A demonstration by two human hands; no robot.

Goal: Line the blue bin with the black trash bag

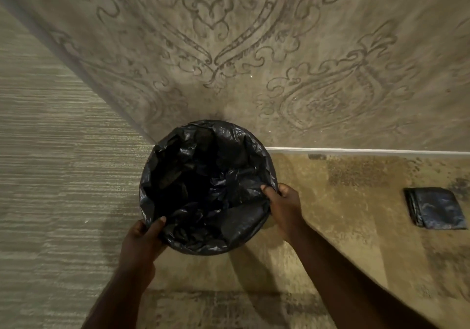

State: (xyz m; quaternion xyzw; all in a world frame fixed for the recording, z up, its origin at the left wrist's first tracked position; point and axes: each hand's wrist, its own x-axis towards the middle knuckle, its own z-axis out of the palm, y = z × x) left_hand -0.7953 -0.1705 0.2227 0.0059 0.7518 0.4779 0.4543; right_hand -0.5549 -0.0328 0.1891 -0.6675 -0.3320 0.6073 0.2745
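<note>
The black trash bag [203, 189] is spread open inside a round bin seen from straight above, with its edge folded over the whole rim. No blue of the bin shows; the bag hides it. My left hand [142, 237] pinches the bag at the rim's near left side, thumb inside. At the right side of the rim, my right hand [282, 204] grips the bag, thumb inside and fingers outside.
The bin stands in a room corner against patterned beige walls [254, 49] with a white baseboard [356, 150]. A stack of folded black bags [435, 208] lies on the mottled tan floor [343, 214] to the right.
</note>
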